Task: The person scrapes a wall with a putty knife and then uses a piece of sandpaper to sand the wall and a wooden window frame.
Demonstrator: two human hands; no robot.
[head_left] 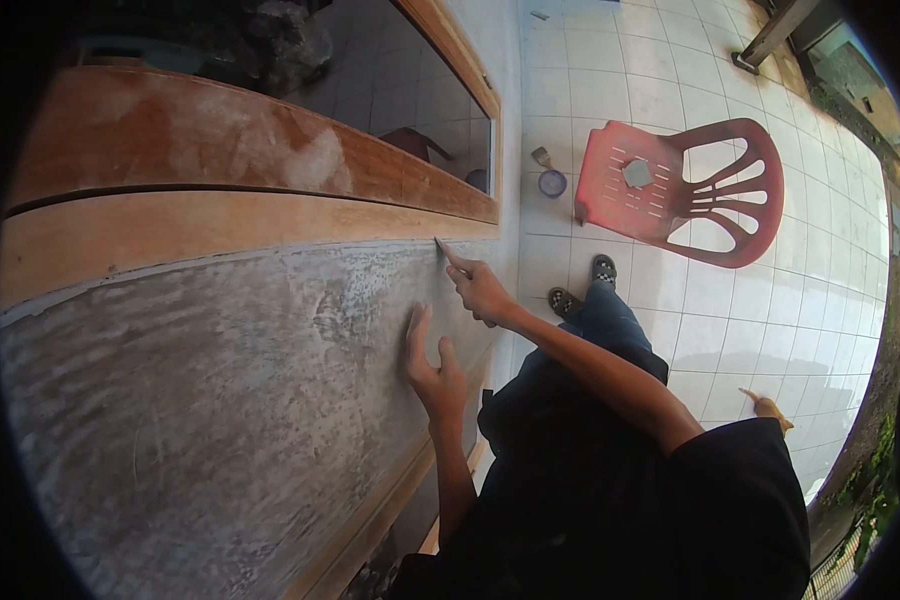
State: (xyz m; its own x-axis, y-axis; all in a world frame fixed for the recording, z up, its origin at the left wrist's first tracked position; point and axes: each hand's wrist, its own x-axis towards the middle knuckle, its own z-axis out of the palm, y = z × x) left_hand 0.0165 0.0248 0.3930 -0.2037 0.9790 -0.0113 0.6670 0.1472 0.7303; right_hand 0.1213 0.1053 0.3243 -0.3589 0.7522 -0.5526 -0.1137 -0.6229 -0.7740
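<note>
A slim scraper (450, 253) is gripped in my right hand (482, 293), its tip at the seam between the pale wooden frame strip (250, 218) and the grey, whitish-smeared wall panel (240, 370). The handle is mostly hidden by my fingers. Lower down, my left hand (435, 380) is held at the panel with fingers stretched and thumb apart. It holds nothing; whether its edge touches the surface is hard to tell. Beyond the pale strip runs a reddish-brown wooden rail (200, 140) with whitish smears, under a window pane (390, 80).
On the white tiled floor (660, 320) stands a red plastic chair (610, 185) with a greyish flat piece (637, 173) on its seat. Near it are a small purple-rimmed container (552, 183) and a brush (541, 157). A tan animal, perhaps a cat (768, 409), is at the right.
</note>
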